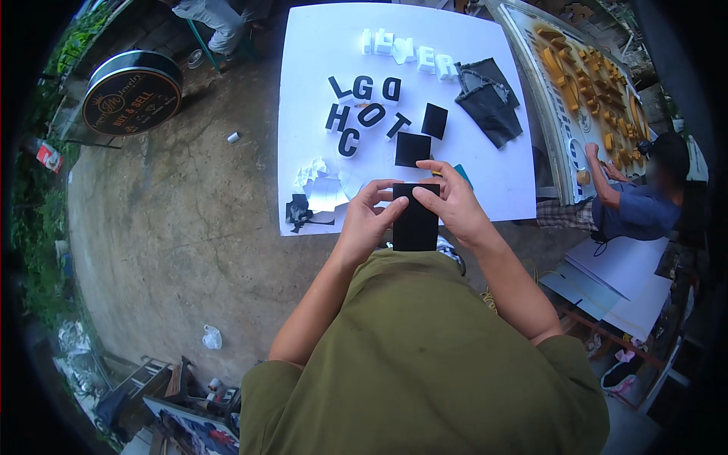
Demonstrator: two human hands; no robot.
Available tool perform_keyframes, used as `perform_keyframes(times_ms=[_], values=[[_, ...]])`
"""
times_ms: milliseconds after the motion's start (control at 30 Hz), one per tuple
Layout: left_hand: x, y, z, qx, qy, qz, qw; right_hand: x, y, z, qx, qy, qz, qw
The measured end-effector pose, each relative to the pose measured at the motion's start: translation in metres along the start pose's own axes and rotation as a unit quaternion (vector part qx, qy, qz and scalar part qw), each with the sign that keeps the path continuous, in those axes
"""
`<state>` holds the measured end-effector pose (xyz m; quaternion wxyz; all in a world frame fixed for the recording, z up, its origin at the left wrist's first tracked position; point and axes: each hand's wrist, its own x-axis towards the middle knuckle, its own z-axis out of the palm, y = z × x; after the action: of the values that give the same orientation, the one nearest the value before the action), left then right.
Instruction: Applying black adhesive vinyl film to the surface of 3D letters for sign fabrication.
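Note:
My left hand (367, 218) and my right hand (459, 206) both pinch the upper part of a black rectangular sheet (415, 226), held upright at the white table's (497, 178) near edge. My thumbs lie on its face; it cannot be told whether it is one layer. Just beyond my fingers lies a black square piece (413, 151), with a smaller black piece (434, 120) farther right. A green object (462, 177) is partly hidden behind my right hand. Several black-faced block letters (371, 114) rest mid-table, with white block letters (406, 51) at the far side.
Ragged black sheeting (491, 106) lies at the table's right. White scraps (324, 191) and black scraps (300, 211) sit front left. Another person (641, 201) works at a board of yellow letters (591, 91). A round sign (133, 95) stands left; a plastic bag (212, 337) lies on the floor.

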<state>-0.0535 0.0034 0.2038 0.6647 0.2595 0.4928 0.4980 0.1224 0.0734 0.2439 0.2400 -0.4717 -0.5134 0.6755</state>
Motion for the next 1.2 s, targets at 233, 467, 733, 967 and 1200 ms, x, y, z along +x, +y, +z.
perform_keyframes(times_ms=[233, 467, 733, 967, 1200], values=[[-0.003, 0.002, -0.004, 0.027, -0.022, 0.027, 0.999, 0.003, -0.008, 0.012, -0.011, 0.053, 0.033, 0.998], [-0.006, -0.008, -0.014, -0.042, -0.008, 0.023, 0.999, -0.002, -0.009, 0.018, -0.043, 0.028, 0.003, 0.999], [0.005, 0.009, -0.004, 0.055, -0.101, 0.068, 0.991, -0.018, 0.002, 0.014, -0.066, 0.131, -0.063, 0.987], [0.024, 0.019, 0.055, 0.155, -0.255, 0.082, 0.951, -0.050, 0.019, -0.016, -0.080, 0.307, -0.070, 0.946], [0.025, 0.009, 0.098, 0.121, -0.271, -0.046, 0.954, -0.097, 0.019, -0.035, -0.036, 0.364, -0.052, 0.929]])
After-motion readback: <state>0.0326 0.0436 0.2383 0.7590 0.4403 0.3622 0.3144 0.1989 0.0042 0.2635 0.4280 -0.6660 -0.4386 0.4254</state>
